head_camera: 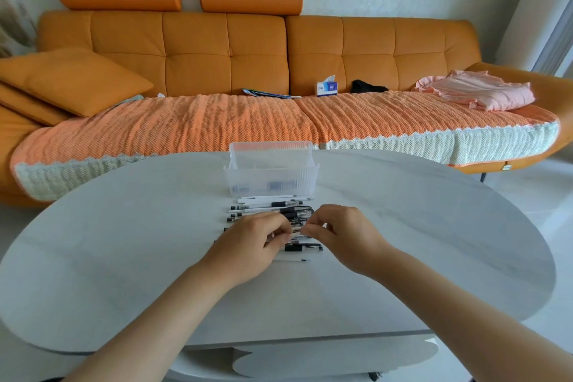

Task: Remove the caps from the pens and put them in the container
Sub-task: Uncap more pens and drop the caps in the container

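Several black-and-clear pens (273, 209) lie in a row on the white table (124, 242), just in front of a clear ribbed plastic container (271, 175). My left hand (251, 245) and my right hand (341, 236) meet over the middle of the row, fingers curled, both pinching one pen (296, 230) between them. My fingers hide most of that pen. Near my hands lies a capped pen (304, 247), and closer to me a thin bare refill (297, 260). Some small dark pieces show through the container wall.
An orange sofa (248, 49) with a knitted cover stands behind the table, bearing a tissue box (326, 87), a pink cloth (477, 90) and cushions. The table's curved edge runs left and right of my arms.
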### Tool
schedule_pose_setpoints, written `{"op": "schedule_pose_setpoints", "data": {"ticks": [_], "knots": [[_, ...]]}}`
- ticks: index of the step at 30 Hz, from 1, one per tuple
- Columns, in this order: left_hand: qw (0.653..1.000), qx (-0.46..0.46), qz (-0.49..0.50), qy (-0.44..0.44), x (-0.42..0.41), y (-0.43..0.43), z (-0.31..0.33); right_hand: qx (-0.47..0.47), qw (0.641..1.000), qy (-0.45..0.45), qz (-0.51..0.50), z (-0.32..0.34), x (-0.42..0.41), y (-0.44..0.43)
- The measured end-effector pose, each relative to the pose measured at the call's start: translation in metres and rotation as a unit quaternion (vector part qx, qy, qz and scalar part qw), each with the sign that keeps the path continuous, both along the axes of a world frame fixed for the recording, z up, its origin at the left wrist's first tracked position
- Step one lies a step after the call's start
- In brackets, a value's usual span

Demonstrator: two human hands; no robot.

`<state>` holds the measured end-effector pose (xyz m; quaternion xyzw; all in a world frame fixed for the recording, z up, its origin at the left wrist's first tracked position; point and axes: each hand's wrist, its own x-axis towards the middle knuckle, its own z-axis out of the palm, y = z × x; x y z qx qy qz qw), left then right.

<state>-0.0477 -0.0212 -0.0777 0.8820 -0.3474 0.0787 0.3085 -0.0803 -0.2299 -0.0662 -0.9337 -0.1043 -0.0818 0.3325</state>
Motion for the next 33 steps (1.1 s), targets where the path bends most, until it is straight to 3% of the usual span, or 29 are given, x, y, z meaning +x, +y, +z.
{"op": "schedule_pose_setpoints", "data": {"ticks": [5,8,15,28,33], "knots": [[0.997,0.061,0.000,-0.052,0.000,0.007,-0.003,-0.032,0.998,0.038,0.031,0.006,0.004,-0.004],[0.994,0.079,-0.016,-0.072,0.001,0.011,-0.006,-0.099,0.994,0.042,0.018,0.007,0.006,-0.011],[0.994,0.094,-0.024,-0.050,0.002,0.018,-0.011,-0.191,0.979,0.061,0.035,0.000,0.007,-0.008],[0.984,0.125,0.010,-0.126,0.013,0.014,-0.014,-0.138,0.990,0.010,0.000,0.004,0.013,-0.008],[0.980,0.116,0.028,-0.162,0.014,0.012,-0.013,-0.072,0.997,-0.011,0.028,0.006,0.011,-0.002]]}}
